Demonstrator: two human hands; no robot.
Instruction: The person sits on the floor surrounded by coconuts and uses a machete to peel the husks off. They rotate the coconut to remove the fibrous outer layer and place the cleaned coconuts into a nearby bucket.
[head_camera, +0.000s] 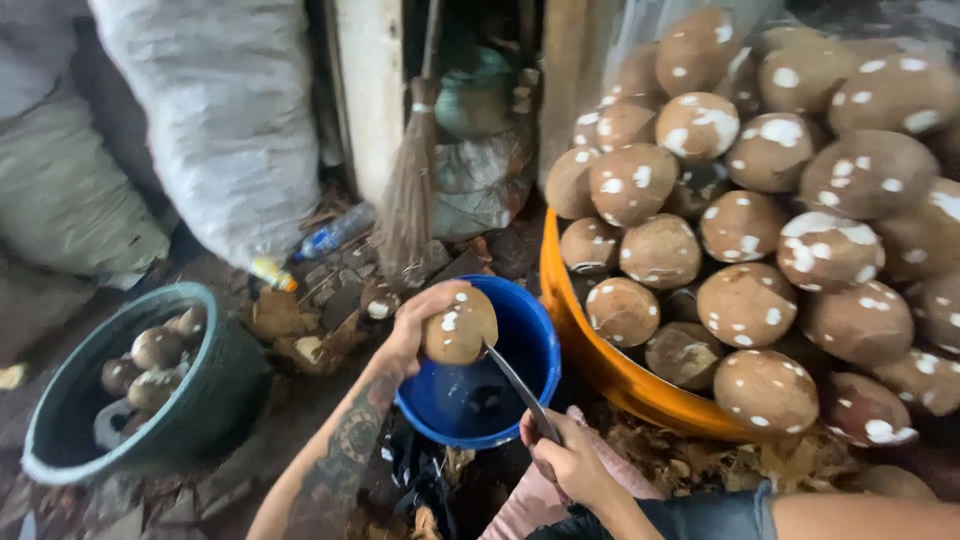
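Right hand (568, 462), nearest the camera at bottom centre: fingers closed round the handle of a knife (520, 388), blade tip at the underside of a coconut (459, 325). Left hand (418, 322): clasped on that husked brown coconut, held over the blue bucket (530, 340). Far left: green basin (215, 385) on the ground, a few coconuts inside. Behind: broom (410, 190) upright, white sacks (220, 110). Right: orange tub (600, 365) heaped with a pile of husked coconuts (760, 220).
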